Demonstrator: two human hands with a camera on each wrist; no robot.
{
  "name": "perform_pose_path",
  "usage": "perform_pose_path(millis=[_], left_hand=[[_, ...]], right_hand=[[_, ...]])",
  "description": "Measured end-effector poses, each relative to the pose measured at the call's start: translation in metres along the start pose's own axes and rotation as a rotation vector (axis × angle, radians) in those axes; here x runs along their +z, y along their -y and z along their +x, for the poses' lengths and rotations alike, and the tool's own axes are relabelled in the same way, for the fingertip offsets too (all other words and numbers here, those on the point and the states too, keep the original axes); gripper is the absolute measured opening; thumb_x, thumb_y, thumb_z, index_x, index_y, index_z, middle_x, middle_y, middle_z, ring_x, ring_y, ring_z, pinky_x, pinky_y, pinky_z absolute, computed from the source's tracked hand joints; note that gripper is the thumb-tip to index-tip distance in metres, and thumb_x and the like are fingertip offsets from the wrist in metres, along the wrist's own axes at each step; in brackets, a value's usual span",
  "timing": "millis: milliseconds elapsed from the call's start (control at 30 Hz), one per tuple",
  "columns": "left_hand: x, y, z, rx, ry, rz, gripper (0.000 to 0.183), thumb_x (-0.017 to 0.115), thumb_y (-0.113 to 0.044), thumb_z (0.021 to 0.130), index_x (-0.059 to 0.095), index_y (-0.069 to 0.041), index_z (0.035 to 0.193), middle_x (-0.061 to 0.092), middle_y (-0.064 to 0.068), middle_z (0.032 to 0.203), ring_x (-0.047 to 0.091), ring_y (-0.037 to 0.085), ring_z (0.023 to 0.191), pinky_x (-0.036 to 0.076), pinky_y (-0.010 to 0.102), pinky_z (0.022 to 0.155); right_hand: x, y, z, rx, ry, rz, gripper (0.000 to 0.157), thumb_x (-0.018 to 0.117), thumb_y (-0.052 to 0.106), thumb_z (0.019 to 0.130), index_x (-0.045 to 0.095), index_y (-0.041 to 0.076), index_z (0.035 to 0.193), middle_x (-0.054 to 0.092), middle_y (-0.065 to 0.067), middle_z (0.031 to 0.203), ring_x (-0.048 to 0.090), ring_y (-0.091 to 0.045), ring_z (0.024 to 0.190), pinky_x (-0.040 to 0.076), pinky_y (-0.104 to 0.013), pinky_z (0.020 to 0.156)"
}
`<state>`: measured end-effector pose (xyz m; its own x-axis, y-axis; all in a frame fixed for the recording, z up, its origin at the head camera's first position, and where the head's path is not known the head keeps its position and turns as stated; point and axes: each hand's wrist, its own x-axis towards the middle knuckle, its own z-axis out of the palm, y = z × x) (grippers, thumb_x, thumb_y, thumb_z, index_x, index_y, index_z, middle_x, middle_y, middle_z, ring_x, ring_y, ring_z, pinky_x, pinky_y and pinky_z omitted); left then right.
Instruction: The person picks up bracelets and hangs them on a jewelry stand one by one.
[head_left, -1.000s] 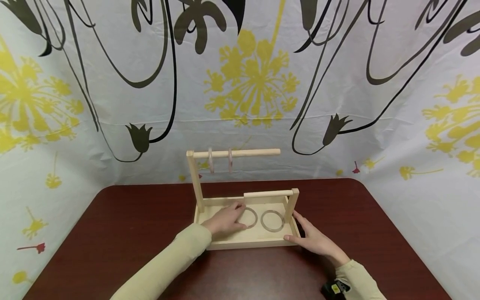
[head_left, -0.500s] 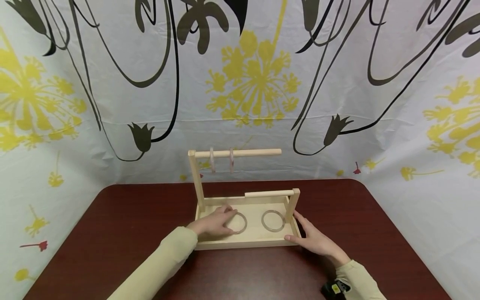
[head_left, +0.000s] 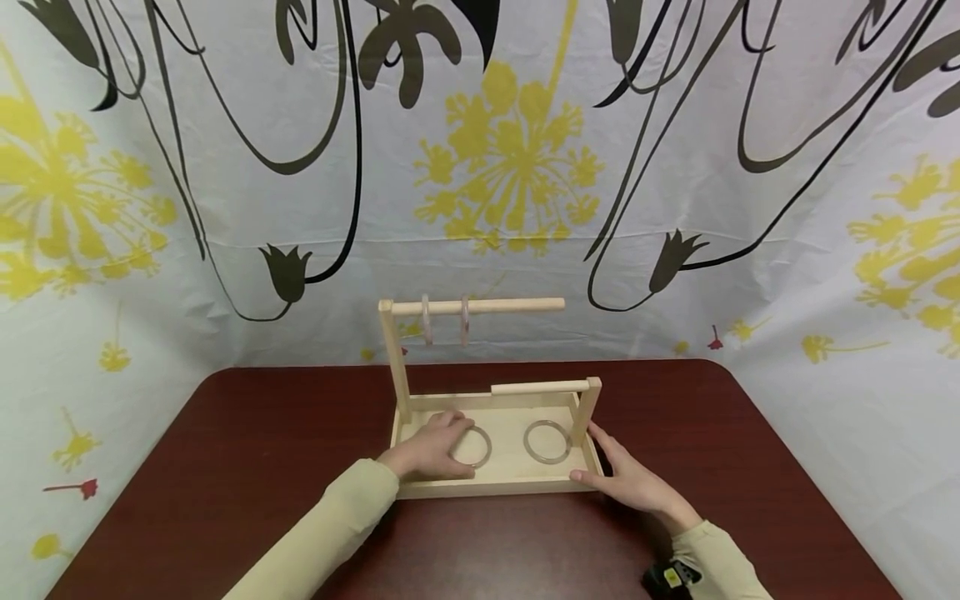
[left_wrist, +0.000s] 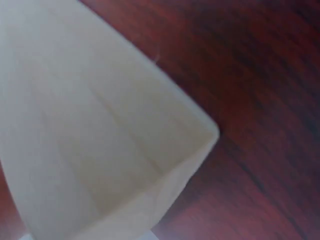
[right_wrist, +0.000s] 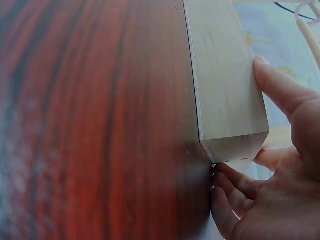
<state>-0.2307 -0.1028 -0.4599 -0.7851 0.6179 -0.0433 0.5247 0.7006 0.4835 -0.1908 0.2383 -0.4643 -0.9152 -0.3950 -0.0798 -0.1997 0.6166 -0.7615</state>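
In the head view, a shallow wooden tray (head_left: 517, 486) stands on the table. My left hand (head_left: 431, 447) lies inside its left half, fingers and thumb spread over the left part of a clear ring (head_left: 488, 450). That ring lies flat, partly hidden by the hand. A second clear ring (head_left: 547, 462) lies flat at the tray's right. At the right front corner my right hand (head_left: 628, 477) holds the tray, thumb on the front edge and fingers along the end wall. The right wrist view shows the thumb against the tray wall (right_wrist: 225, 75).
A tall wooden post (head_left: 396, 367) at the left carries a high bar (head_left: 517, 305) with two rings (head_left: 427, 321) hanging on it. A lower bar (head_left: 536, 387) extends left from a short post (head_left: 587, 412). Behind the dark red table (head_left: 285, 433) hangs a patterned cloth (head_left: 517, 208).
My left hand has slid one ring leftwards along the tray floor, and its thumb has since spread outward. The right hand stays on the tray's corner.
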Motion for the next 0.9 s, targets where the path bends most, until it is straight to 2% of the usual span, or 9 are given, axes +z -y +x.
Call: perform_pose_path(millis=[133, 300, 467, 600, 733, 900], left_hand=[[0.003, -0.001, 0.003, -0.005, -0.043, 0.060, 0.072, 0.081, -0.030, 0.077, 0.050, 0.001, 0.134, 0.047, 0.018, 0.129, 0.040, 0.040, 0.123, 0.040, 0.054, 0.095], [0.003, 0.000, 0.003, 0.007, -0.086, 0.057, 0.066, 0.080, -0.027, 0.076, 0.054, 0.002, 0.129, 0.049, 0.016, 0.122, 0.044, 0.034, 0.116, 0.043, 0.049, 0.091], [0.000, 0.001, -0.002, 0.018, -0.137, -0.070, 0.064, 0.079, -0.021, 0.074, 0.052, 0.007, 0.124, 0.047, 0.018, 0.119, 0.046, 0.034, 0.112, 0.041, 0.048, 0.095], [-0.004, 0.001, -0.007, 0.013, -0.172, -0.177, 0.063, 0.078, -0.018, 0.076, 0.049, 0.009, 0.125, 0.044, 0.021, 0.123, 0.049, 0.036, 0.111, 0.043, 0.049, 0.094], [-0.007, 0.001, -0.010, -0.007, -0.219, -0.238, 0.064, 0.077, -0.017, 0.077, 0.048, 0.008, 0.129, 0.044, 0.022, 0.123, 0.053, 0.035, 0.108, 0.046, 0.047, 0.088], [-0.008, 0.003, -0.012, -0.025, -0.276, -0.299, 0.067, 0.077, -0.018, 0.076, 0.047, 0.006, 0.131, 0.046, 0.020, 0.123, 0.053, 0.034, 0.110, 0.046, 0.045, 0.090]], right_hand=[[-0.001, 0.000, 0.000, 0.021, 0.010, 0.002, 0.092, 0.067, 0.036, 0.091, 0.009, 0.002, 0.155, 0.012, -0.033, 0.153, 0.006, -0.053, 0.138, 0.019, -0.070, 0.100], [-0.001, 0.001, 0.000, 0.055, 0.023, 0.014, 0.094, 0.066, 0.038, 0.092, 0.007, 0.003, 0.155, 0.008, -0.032, 0.154, 0.001, -0.053, 0.138, 0.013, -0.072, 0.101], [-0.001, 0.003, 0.000, 0.066, 0.031, 0.013, 0.094, 0.066, 0.039, 0.092, 0.006, 0.003, 0.155, 0.007, -0.031, 0.155, 0.000, -0.053, 0.138, 0.011, -0.071, 0.102], [-0.001, 0.003, -0.001, 0.066, 0.042, -0.003, 0.093, 0.065, 0.039, 0.092, 0.006, 0.003, 0.155, 0.007, -0.031, 0.154, 0.000, -0.053, 0.138, 0.012, -0.071, 0.102], [-0.002, 0.001, -0.001, 0.054, 0.049, -0.013, 0.093, 0.065, 0.038, 0.092, 0.006, 0.002, 0.155, 0.008, -0.032, 0.154, 0.003, -0.053, 0.139, 0.016, -0.071, 0.101], [-0.002, 0.001, -0.001, 0.036, 0.048, -0.030, 0.093, 0.065, 0.038, 0.092, 0.007, 0.000, 0.154, 0.011, -0.033, 0.152, 0.006, -0.052, 0.138, 0.020, -0.070, 0.100]])
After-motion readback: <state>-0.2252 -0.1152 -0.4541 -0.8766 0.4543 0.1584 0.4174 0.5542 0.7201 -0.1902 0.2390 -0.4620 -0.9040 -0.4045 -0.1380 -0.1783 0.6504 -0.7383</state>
